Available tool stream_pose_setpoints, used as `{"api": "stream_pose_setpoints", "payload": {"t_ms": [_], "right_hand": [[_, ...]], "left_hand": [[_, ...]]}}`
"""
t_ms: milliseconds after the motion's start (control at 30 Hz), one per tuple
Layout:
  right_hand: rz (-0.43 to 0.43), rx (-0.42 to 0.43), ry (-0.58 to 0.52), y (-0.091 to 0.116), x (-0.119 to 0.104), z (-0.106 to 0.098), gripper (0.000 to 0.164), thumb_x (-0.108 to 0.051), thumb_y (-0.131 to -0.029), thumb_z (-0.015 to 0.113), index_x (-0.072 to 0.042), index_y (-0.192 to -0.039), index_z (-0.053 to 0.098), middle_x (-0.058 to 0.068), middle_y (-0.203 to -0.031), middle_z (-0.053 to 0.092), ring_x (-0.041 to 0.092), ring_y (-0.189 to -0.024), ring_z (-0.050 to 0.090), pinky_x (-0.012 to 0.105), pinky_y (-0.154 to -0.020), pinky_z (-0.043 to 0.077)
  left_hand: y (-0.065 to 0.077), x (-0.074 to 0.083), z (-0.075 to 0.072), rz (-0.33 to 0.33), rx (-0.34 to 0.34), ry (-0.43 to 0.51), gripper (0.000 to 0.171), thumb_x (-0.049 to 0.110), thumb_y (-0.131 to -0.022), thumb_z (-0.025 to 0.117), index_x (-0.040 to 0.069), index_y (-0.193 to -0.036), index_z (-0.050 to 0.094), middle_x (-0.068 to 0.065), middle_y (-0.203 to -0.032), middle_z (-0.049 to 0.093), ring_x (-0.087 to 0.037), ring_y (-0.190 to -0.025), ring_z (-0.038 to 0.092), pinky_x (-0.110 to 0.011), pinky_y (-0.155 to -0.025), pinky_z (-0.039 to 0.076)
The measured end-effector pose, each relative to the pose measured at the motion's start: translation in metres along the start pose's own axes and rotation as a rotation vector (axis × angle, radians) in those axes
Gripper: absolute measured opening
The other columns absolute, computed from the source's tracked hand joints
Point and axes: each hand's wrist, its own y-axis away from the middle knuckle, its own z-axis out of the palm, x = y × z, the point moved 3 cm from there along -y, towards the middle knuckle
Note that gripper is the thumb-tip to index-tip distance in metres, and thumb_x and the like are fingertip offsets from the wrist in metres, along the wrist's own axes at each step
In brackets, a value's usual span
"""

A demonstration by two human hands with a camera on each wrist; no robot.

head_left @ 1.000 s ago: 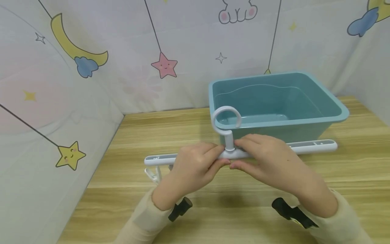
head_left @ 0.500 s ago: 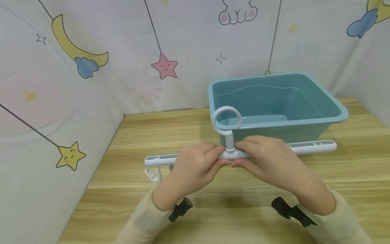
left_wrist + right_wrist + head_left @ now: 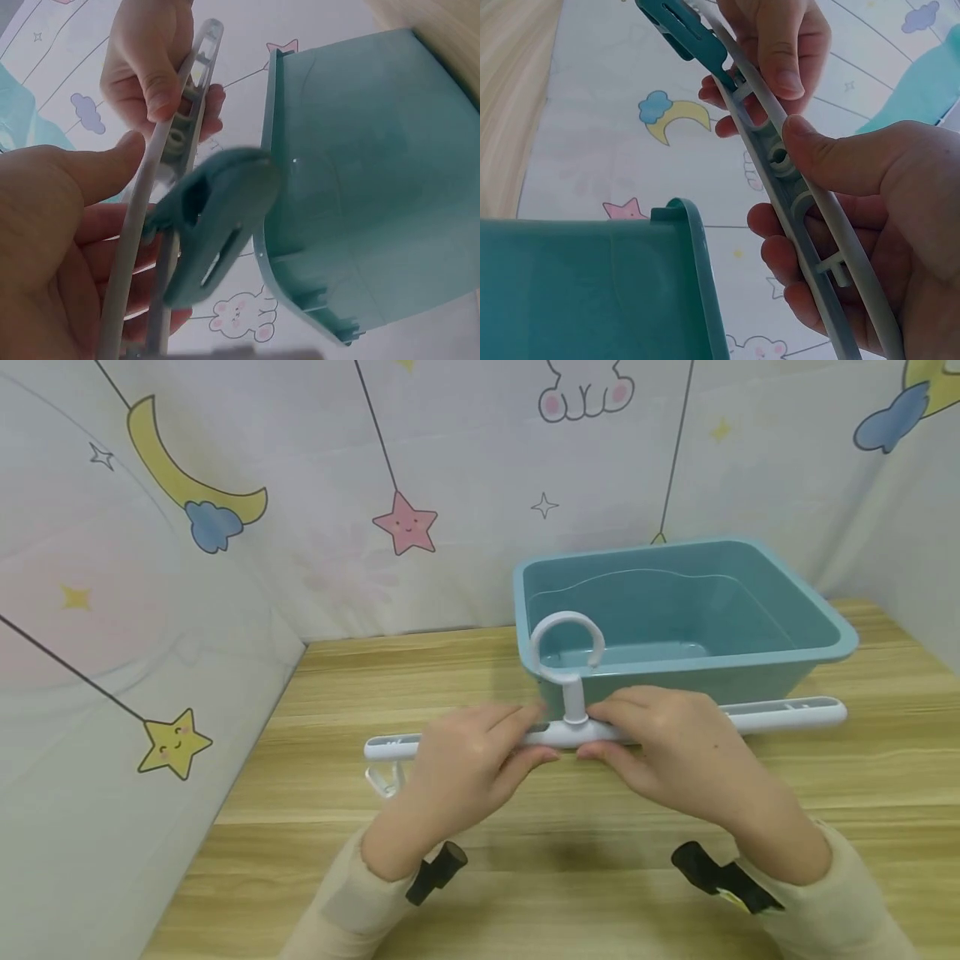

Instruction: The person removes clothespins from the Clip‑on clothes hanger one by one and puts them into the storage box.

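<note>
A white clothes hanger [image 3: 787, 714] with a round hook [image 3: 573, 697] at its middle is held level above the table, in front of the teal basin. My left hand [image 3: 461, 760] holds the bar left of the hook, thumb nearer me and fingers over the far side. My right hand [image 3: 678, 747] grips it just right of the hook. Below the left end hangs a pale clip [image 3: 385, 782]. Both wrist views show the hanger's hollow underside and a teal clip [image 3: 225, 217] on the left hand's half.
The teal basin [image 3: 750, 658] stands on the wooden table [image 3: 352, 677] right behind the hanger's right half. A printed white cloth [image 3: 465, 568] with stars and a moon hangs behind the table and along the left side.
The hanger has shifted slightly right and up, its right end rising a little. My left hand has slid left along the bar, away from the hook, its fingers blurred.
</note>
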Motion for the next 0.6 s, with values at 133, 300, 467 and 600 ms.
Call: {"api": "stream_pose_setpoints", "payload": {"t_ms": [133,300,467,600], "right_hand": [[0.014,0.010,0.032,0.001,0.004,-0.006,0.061,-0.054,-0.098,0.039,-0.004,-0.087,0.071,0.002,-0.074,0.066,0.011,-0.061,0.059,0.029,-0.051,0.049],[0.021,0.041,0.070,0.002,0.011,-0.014,0.060,-0.056,-0.097,0.041,-0.005,-0.086,0.071,0.001,-0.072,0.066,0.012,-0.060,0.060,0.032,-0.050,0.048],[0.040,0.062,0.100,0.005,0.021,-0.027,0.061,-0.058,-0.096,0.042,-0.006,-0.086,0.071,0.002,-0.073,0.068,0.012,-0.060,0.061,0.032,-0.051,0.047],[0.070,0.063,0.112,0.009,0.029,-0.038,0.065,-0.062,-0.094,0.042,-0.005,-0.087,0.072,0.002,-0.074,0.069,0.012,-0.059,0.059,0.028,-0.053,0.045]], "left_hand": [[0.000,-0.006,-0.007,-0.038,0.028,0.016,0.043,0.030,-0.082,0.077,0.001,-0.112,0.068,-0.008,-0.096,0.072,-0.019,-0.081,0.068,-0.029,-0.069,0.054],[0.002,-0.016,-0.019,-0.087,0.092,0.025,0.048,0.026,-0.078,0.080,0.000,-0.117,0.066,-0.011,-0.099,0.070,-0.024,-0.087,0.065,-0.037,-0.074,0.051],[0.003,-0.028,-0.029,-0.110,0.190,0.063,0.048,0.034,-0.088,0.070,-0.004,-0.117,0.064,-0.015,-0.101,0.070,-0.028,-0.093,0.065,-0.041,-0.079,0.050],[0.004,-0.036,-0.034,-0.136,0.246,0.104,0.053,0.042,-0.096,0.056,-0.006,-0.117,0.063,-0.018,-0.103,0.069,-0.030,-0.093,0.063,-0.041,-0.081,0.050]]}}
